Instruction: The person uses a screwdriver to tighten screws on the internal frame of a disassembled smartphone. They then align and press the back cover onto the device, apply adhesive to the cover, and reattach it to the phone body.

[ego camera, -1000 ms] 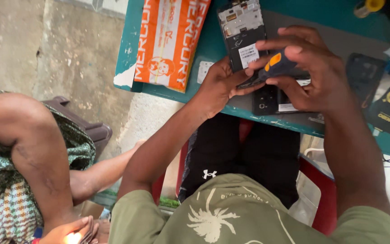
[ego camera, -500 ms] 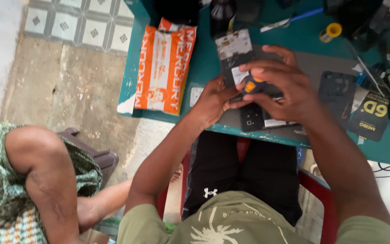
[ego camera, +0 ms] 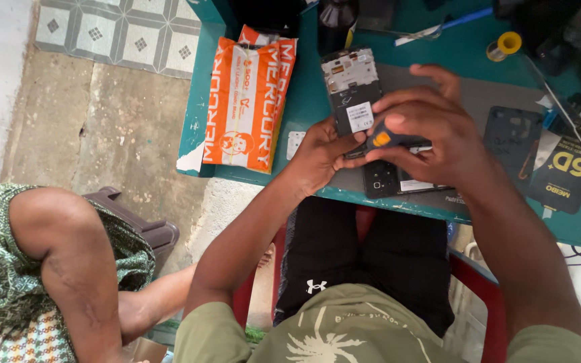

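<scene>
Black opened phone (ego camera: 352, 91) with bared innards, left hand (ego camera: 321, 153) steadying, right hand (ego camera: 432, 138) grip pinching orange-tipped screwdriver (ego camera: 388, 140)

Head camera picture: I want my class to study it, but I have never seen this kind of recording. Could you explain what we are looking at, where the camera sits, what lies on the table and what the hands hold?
No machine here: a person sits on a red chair at a green table, and the camera is worn on their head, looking down.

The left hand steadies an opened phone with its back removed. The right hand grips a small tool with a dark handle and orange spot, likely a screwdriver, held at the phone's lower end.

Also on the table: a second dark phone, an orange and white packet, a dark back cover, a black packet, a yellow spool and a blue-handled tool. At the left another person in green patterned cloth sits nearby.
</scene>
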